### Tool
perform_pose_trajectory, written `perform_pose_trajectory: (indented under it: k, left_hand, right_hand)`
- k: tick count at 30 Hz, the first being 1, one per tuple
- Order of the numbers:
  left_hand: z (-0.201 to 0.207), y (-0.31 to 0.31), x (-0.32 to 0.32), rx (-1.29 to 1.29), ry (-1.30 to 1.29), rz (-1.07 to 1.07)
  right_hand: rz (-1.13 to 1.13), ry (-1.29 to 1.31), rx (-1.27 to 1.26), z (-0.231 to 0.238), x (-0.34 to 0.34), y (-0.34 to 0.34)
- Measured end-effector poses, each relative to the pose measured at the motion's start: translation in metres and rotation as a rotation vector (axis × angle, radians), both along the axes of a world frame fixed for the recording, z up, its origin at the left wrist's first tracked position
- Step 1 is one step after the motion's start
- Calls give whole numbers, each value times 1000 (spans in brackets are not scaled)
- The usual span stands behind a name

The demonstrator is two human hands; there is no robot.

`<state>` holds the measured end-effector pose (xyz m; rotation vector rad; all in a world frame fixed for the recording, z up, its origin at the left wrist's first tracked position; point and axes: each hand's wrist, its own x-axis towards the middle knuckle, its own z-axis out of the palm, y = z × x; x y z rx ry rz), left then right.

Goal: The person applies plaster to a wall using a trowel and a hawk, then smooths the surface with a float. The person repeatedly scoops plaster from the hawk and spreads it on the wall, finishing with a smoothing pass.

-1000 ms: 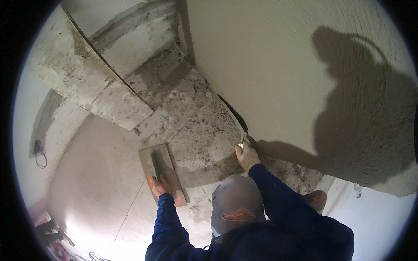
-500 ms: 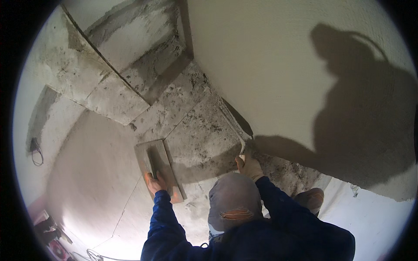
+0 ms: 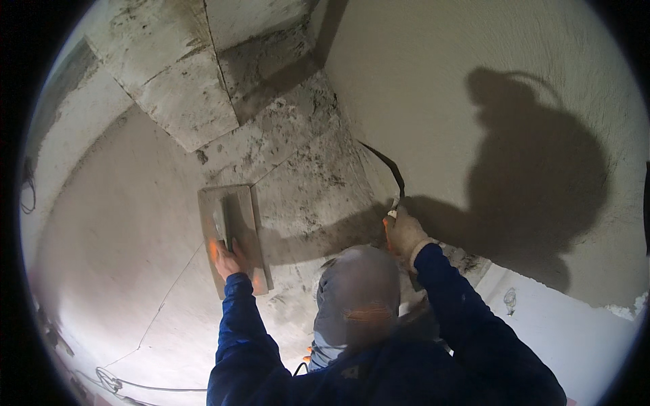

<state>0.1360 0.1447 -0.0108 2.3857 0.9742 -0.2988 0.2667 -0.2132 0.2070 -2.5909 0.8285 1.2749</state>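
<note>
My left hand is closed round the grip of a wide rectangular plastering float, its flat plate spread over the dusty concrete floor. In my right hand, which wears a pale glove, is a trowel. Its thin dark blade shows nearly edge-on beside the grey, freshly plastered wall. Whether the blade touches the wall I cannot tell. Between my arms rises my bent knee, in grey-blue trousers with a torn patch.
Mortar-spattered floor runs along the wall's foot. A stained board or slab lies at the upper left. Cable loops at the lower left. A pale smooth surface borders the plaster at lower right. A large shadow falls on the wall.
The trowel has turned from lying along the wall's base to standing more edge-on by the plaster, and my right hand has turned with it. The view has shifted; my left hand still holds the float.
</note>
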Motion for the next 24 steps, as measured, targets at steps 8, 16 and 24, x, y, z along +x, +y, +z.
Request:
perform_pose_trajectory:
  k: [8, 16, 24]
  left_hand:
    - [-10, 2, -9, -43, -35, 14]
    - [-18, 3, -7, -11, -91, 29]
    - [-15, 0, -8, 18, -145, 6]
  right_hand:
    - [218, 195, -96, 14, -21, -6]
    - [-89, 86, -43, 9, 10, 8]
    - [-30, -71, 2, 10, 34, 26]
